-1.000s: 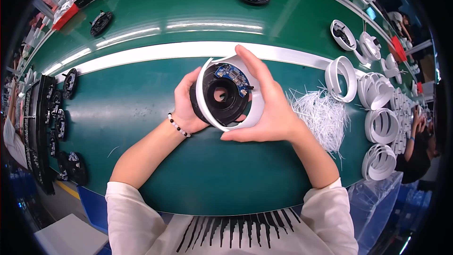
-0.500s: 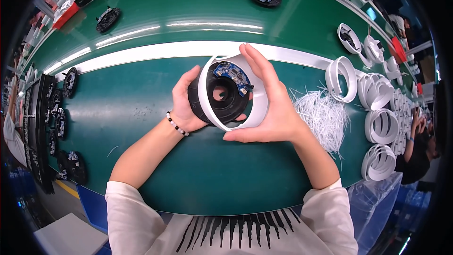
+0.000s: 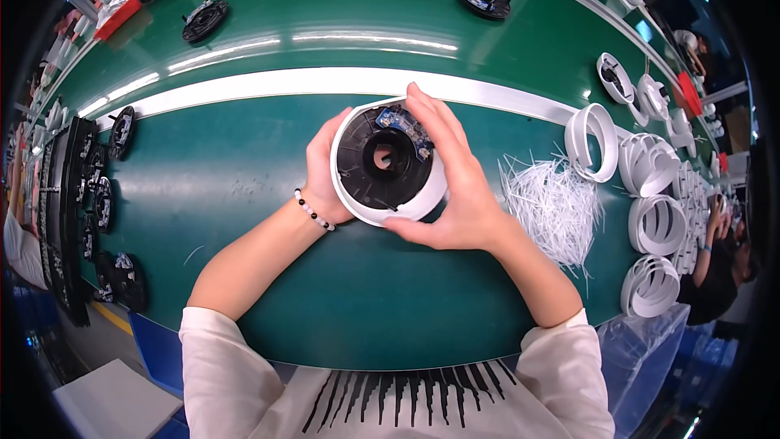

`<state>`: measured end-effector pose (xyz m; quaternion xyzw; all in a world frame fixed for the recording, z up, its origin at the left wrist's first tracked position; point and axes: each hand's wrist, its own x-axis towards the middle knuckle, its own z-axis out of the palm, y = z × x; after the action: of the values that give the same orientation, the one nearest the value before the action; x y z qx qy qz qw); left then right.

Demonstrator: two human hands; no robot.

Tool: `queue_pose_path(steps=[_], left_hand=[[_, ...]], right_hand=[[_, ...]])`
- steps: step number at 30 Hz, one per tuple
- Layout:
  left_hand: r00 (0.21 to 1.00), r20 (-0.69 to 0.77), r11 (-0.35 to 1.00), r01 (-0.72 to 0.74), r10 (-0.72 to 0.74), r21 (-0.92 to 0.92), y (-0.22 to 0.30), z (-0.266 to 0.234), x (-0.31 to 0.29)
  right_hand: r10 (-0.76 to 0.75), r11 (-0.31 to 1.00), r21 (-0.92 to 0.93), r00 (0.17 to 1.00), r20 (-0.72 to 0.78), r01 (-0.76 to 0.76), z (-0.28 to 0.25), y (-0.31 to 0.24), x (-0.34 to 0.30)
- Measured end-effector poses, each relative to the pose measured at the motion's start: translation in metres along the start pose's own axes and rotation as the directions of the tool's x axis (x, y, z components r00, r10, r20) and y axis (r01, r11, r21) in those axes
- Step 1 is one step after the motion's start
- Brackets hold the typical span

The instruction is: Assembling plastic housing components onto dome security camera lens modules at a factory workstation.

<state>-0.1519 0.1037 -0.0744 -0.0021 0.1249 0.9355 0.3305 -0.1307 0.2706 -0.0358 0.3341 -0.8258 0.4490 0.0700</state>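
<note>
Over the middle of the bench, both of my hands hold a white plastic ring (image 3: 375,214) around a black round base (image 3: 353,158). A blue circuit board (image 3: 398,120) sits on the upper right of the base, and a raised hub with a hole stands at its centre. My left hand (image 3: 322,171) wraps the left side, with its fingers mostly hidden behind the parts. My right hand (image 3: 463,191) grips the ring from the right, fingers over the top edge and thumb at the lower edge.
A pile of thin white strips (image 3: 552,211) lies right of my hands. White rings (image 3: 656,224) stand in stacks beyond it. Black bases (image 3: 104,203) line the left side by a dark rack (image 3: 67,219). On the green conveyor belt (image 3: 341,0) more bases (image 3: 483,0) lie.
The ring and the base have come together: the ring, tilted in front before, now encircles the base. My right hand has moved slightly left. Pieces on the belt have shifted right.
</note>
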Motion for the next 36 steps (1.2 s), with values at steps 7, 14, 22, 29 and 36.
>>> queue_pose_path(steps=[7,14,22,29,36], left_hand=[[0.997,-0.072,0.996,0.046,-0.041,0.080,-0.002,0.012,0.000],[0.994,-0.071,0.989,0.094,-0.086,0.113,-0.001,0.013,0.001],[0.990,-0.079,0.977,0.130,-0.118,0.171,0.002,0.012,0.001],[0.994,-0.016,0.977,0.114,-0.113,0.180,0.004,0.018,0.001],[0.982,0.039,0.976,0.181,-0.187,0.123,0.006,0.019,-0.001]], right_hand=[[0.023,1.000,0.004,0.998,0.059,-0.023,-0.007,-0.006,0.000],[0.043,0.986,-0.166,0.999,0.032,-0.037,-0.003,-0.011,0.000],[0.037,0.986,-0.168,0.993,0.114,-0.017,-0.012,-0.014,0.006],[0.118,0.867,0.492,0.992,-0.042,-0.082,-0.030,0.007,0.002],[0.130,0.957,0.253,0.990,0.054,-0.140,-0.020,-0.002,-0.001]])
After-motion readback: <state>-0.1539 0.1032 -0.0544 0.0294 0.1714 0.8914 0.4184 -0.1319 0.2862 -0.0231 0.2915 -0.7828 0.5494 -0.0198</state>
